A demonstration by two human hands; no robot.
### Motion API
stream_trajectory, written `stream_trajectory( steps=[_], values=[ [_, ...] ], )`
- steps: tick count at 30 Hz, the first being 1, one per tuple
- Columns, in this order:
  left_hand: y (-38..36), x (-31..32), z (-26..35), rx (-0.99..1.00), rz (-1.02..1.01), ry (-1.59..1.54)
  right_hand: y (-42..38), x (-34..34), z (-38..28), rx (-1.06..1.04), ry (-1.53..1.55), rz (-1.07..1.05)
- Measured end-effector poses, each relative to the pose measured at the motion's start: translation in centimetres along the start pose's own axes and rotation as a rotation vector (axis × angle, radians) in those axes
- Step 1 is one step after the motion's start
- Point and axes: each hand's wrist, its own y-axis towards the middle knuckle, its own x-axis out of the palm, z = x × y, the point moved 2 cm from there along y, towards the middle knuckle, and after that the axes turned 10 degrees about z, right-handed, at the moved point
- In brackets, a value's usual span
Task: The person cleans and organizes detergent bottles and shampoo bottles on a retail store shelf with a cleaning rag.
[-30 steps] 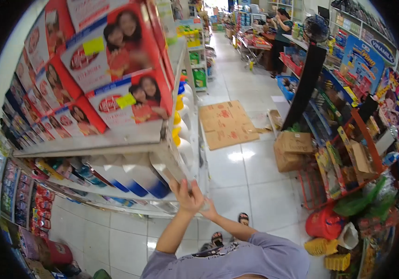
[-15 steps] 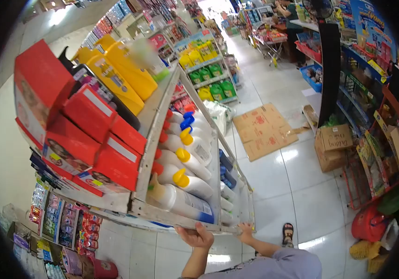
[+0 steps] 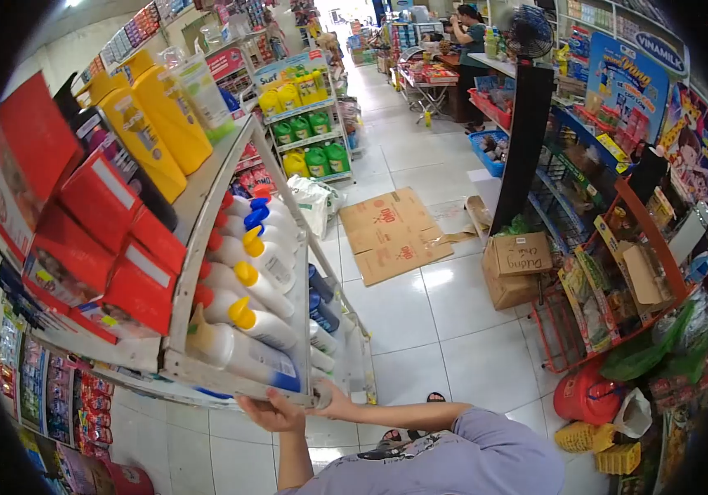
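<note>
A metal shelf rack (image 3: 230, 382) stands at the left, loaded with white pump bottles (image 3: 247, 355) with yellow and blue tops. My left hand (image 3: 271, 411) has its fingers curled against the rack's lower front edge. Close beside it, my right hand (image 3: 333, 402) is wrapped round the rack's corner. On the upper shelf are red boxes (image 3: 127, 289), yellow bottles (image 3: 141, 132) and a dark bottle (image 3: 119, 161).
Flattened cardboard (image 3: 391, 235) lies on the tiled floor ahead. Brown boxes (image 3: 515, 268), a red bucket (image 3: 587, 396) and a red rack are at the right. A black fan (image 3: 527, 33) stands nearby. Another person (image 3: 471, 40) is at the back counter.
My right hand has moved left along the rack, nearer my left hand. The view has shifted, so the rack and cardboard appear farther left.
</note>
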Motion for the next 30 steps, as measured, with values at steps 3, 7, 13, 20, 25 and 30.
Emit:
stream_trajectory(
  steps=[3,7,13,20,25,30],
  values=[
    [-0.6,-0.2,-0.5,-0.099,0.022,-0.02,0.7,0.5,-2.6,-0.067,0.053,0.01],
    [-0.1,0.1,-0.1,0.001,0.033,0.022,0.5,0.0,-4.1,-0.024,0.14,-0.03],
    [-0.3,0.1,-0.3,-0.012,0.066,0.063,1.0,0.8,-1.1,0.007,0.093,-0.064],
    [-0.4,-0.1,0.1,0.04,0.095,0.163,1.0,1.3,4.4,-0.246,0.02,-0.122],
    [-0.5,-0.3,-0.1,0.041,0.098,0.157,1.3,1.7,14.1,-0.486,-0.389,-0.198],
    [0.0,-0.5,0.1,-0.022,0.093,0.225,0.9,-1.8,12.6,-0.352,-0.29,-0.231]
  ],
)
